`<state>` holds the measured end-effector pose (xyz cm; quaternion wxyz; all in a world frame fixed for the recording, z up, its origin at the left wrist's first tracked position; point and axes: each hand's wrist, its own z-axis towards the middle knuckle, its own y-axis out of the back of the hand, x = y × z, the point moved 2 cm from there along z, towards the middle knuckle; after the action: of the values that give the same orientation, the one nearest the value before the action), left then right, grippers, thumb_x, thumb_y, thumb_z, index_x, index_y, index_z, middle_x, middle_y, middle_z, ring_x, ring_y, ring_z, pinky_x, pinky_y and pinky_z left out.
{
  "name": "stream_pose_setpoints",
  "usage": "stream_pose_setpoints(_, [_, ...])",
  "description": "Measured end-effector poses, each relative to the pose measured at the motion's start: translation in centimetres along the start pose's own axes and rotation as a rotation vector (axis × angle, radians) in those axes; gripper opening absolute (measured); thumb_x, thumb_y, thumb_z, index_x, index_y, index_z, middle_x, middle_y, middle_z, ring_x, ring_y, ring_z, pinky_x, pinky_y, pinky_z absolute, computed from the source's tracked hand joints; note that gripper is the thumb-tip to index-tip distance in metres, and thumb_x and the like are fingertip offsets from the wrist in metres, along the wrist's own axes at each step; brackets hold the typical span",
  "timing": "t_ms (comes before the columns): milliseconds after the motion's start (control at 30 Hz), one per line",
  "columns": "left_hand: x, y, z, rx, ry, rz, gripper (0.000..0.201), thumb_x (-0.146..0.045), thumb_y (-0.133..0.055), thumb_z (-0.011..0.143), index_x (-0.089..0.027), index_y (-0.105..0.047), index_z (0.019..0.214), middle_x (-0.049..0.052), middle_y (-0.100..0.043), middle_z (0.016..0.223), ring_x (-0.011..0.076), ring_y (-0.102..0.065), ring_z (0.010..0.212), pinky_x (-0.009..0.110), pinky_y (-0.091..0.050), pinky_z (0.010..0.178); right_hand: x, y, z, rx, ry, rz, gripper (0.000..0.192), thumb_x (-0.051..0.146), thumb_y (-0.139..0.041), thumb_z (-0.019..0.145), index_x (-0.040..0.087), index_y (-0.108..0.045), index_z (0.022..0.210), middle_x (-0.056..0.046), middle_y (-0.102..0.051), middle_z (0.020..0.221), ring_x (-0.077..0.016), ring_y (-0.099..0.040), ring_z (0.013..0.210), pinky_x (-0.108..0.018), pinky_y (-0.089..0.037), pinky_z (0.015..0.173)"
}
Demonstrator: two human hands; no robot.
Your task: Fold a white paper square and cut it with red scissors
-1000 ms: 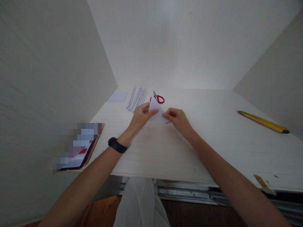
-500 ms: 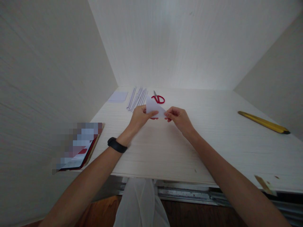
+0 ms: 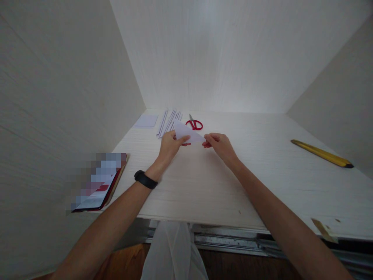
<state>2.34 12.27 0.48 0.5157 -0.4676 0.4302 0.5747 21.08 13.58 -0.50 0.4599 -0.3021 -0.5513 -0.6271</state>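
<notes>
- Pale wood-grain walls close in on three sides of a white worktop (image 3: 204, 186).
- No container shows; everything lies loose on the worktop.
- At the back left lie a small paper square (image 3: 146, 120) and a row of thin paper strips (image 3: 168, 121), with red-handled scissors (image 3: 194, 123) just beside them.
- A yellow ruler (image 3: 320, 153) lies well apart at my right; a tablet (image 3: 97, 184) sits on the near left edge.
- Both my arms stretch forward, a black band (image 3: 145, 179) on my left wrist.
- My left hand (image 3: 170, 143) pinches the left part of a folded white paper triangle (image 3: 184, 133), held just above the worktop.
- My right hand (image 3: 219, 144) pinches its right tip between thumb and fingers.
</notes>
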Motion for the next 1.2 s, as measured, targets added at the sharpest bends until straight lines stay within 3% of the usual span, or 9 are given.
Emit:
stream_pose_setpoints(100, [-0.1,0.6,0.3,-0.082,-0.022,-0.022,0.03,-0.033,-0.078,0.061,-0.01,-0.068,0.079,0.007,-0.071,0.08,0.0175,-0.066,0.067,0.032,-0.058,0.064,0.4,-0.8,2.2,0.04,0.235,-0.451,0.033,0.025,-0.038,0.093,0.014,-0.068,0.098,-0.012,-0.073,0.1,-0.0208,-0.068,0.094,-0.035,-0.053,0.082])
stream_pose_setpoints(267, [0.3,1.1,0.7,-0.076,0.003,-0.026,0.032,-0.031,-0.075,0.064,-0.01,-0.067,0.086,0.009,-0.071,0.085,0.0171,-0.066,0.069,0.032,-0.057,0.066,-0.2,-3.4,4.9,0.112,0.327,-0.608,0.045,0.003,-0.047,0.081,0.012,-0.059,0.123,-0.015,-0.056,0.135,-0.0235,-0.048,0.129,-0.039,-0.039,0.105])
stream_pose_setpoints(433, [0.9,1.3,0.9,-0.043,-0.008,0.035,0.029,-0.032,-0.073,0.066,-0.01,-0.066,0.083,0.008,-0.07,0.083,0.017,-0.065,0.068,0.032,-0.057,0.066,-0.7,-3.4,4.5,0.113,0.299,-0.732,0.035,0.011,-0.045,0.088,0.014,-0.06,0.119,-0.015,-0.057,0.131,-0.0245,-0.052,0.122,-0.04,-0.041,0.1])
stream_pose_setpoints(600, [0.5,1.3,0.9,-0.015,0.012,0.044,0.025,-0.029,-0.071,0.068,-0.011,-0.064,0.083,0.008,-0.069,0.082,0.0166,-0.065,0.068,0.031,-0.056,0.067,-0.1,-0.9,2.7,0.028,0.202,-0.835,0.032,0.022,-0.036,0.095,0.013,-0.066,0.096,-0.017,-0.064,0.11,-0.025,-0.061,0.1,-0.038,-0.045,0.084])
stream_pose_setpoints(733, [0.1,1.2,0.8,0.029,0.054,0.023,0.023,-0.023,-0.071,0.065,-0.011,-0.062,0.083,0.005,-0.068,0.078,0.0148,-0.064,0.065,0.029,-0.053,0.065,-0.1,1.0,1.2,-0.019,0.09,-0.912,0.023,0.025,-0.045,0.091,0.014,-0.064,0.087,-0.015,-0.066,0.101,-0.0233,-0.062,0.086,-0.033,-0.044,0.073])
stream_pose_setpoints(800, [-0.1,1.2,0.7,0.06,0.06,0.02,0.023,-0.021,-0.071,0.063,-0.012,-0.061,0.082,0.004,-0.067,0.077,0.0138,-0.063,0.065,0.028,-0.052,0.065,-0.3,1.8,0.8,-0.034,0.029,-0.898,0.015,0.025,-0.052,0.087,0.015,-0.062,0.091,-0.012,-0.067,0.099,-0.0231,-0.062,0.087,-0.032,-0.042,0.07])
stream_pose_setpoints(933, [-0.7,1.3,0.5,0.115,0.069,0.012,0.025,-0.02,-0.072,0.061,-0.013,-0.061,0.082,0.003,-0.067,0.078,0.0133,-0.062,0.068,0.027,-0.052,0.066,-0.9,2.8,0.5,0.012,-0.094,-0.837,0.029,0.025,-0.063,0.079,0.013,-0.058,0.106,-0.013,-0.068,0.103,-0.0245,-0.062,0.091,-0.031,-0.042,0.07])
stream_pose_setpoints(1100, [-1.8,1.6,0.4,0.104,0.057,-0.053,0.028,-0.021,-0.075,0.06,-0.015,-0.059,0.082,0.0,-0.066,0.075,0.0106,-0.06,0.068,0.022,-0.05,0.065,-0.9,4.0,0.5,0.089,-0.145,-0.805,0.018,0.024,-0.063,0.076,0.014,-0.066,0.091,-0.012,-0.071,0.099,-0.0248,-0.064,0.091,-0.031,-0.044,0.072])
stream_pose_setpoints(1200, [-2.2,1.8,0.6,0.064,0.069,-0.126,0.029,-0.021,-0.077,0.057,-0.015,-0.06,0.08,-0.001,-0.065,0.075,0.0088,-0.059,0.066,0.02,-0.049,0.064,-0.5,4.6,0.0,0.151,-0.203,-0.598,0.016,0.023,-0.06,0.075,0.014,-0.067,0.087,-0.011,-0.071,0.094,-0.0222,-0.064,0.086,-0.03,-0.045,0.072])
